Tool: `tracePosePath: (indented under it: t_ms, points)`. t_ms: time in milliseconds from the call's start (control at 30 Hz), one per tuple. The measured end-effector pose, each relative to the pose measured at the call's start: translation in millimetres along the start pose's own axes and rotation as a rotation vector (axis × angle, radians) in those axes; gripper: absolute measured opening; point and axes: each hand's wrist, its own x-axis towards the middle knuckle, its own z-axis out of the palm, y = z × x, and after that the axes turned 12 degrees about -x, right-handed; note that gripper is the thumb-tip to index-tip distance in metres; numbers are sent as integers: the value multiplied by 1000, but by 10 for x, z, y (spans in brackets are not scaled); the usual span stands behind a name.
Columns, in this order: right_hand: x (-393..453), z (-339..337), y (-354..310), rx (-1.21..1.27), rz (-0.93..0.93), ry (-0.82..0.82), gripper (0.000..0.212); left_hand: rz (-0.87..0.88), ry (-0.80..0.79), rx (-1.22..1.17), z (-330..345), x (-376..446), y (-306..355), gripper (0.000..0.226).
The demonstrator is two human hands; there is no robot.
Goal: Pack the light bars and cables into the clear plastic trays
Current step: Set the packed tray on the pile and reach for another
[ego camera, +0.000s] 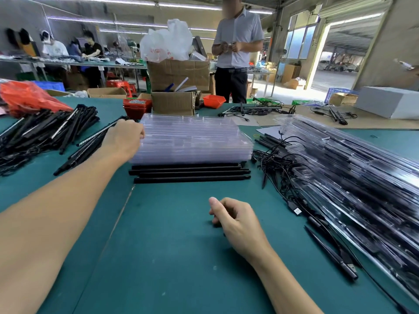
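I see packed trays [353, 168] cut off at right. The empty tray stack [192, 138] sits far centre, hiding my left hand [123, 138]'s fingertips at its edge; grip unclear. Four light bars [191, 173] lie just nearer. Right hand [235, 219] rests loosely curled, holding nothing, on open green mat [172, 257].

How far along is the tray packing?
Done: packed trays piled at right. In hand: left hand at the empty tray stack; right hand rests curled, empty. Left: four light bars in front, the bar pile at left, loose cables.
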Motion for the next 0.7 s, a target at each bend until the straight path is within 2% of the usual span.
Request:
tracePosePath:
  t_ms: [133,267,367,433,500,567,633,700]
  points:
    - [5,1,6,-3,4,6,73,169,69,188,-28,78,12,13]
    - [-3,-7,-7,-1,10,10,70,329,79,222,-53,48,79,6]
    - [-11,-17,-47,12,18,19,69,373,13,218,-97,-46,245,18]
    - [-22,-33,-63,75,31,56,65,411,84,133,-149,-183,370,26]
    - [-11,-66,-53,182,49,121,54,445,190,-3,-210,-402,485,30]
    - [14,-103,-11,320,88,217,43,481,215,-126,-262,-702,585,29]
    - [48,-174,34,562,188,313,39,498,158,-204,-321,-1052,650,27]
    - [62,-266,58,900,277,336,40,550,38,-211,-378,-1389,651,25]
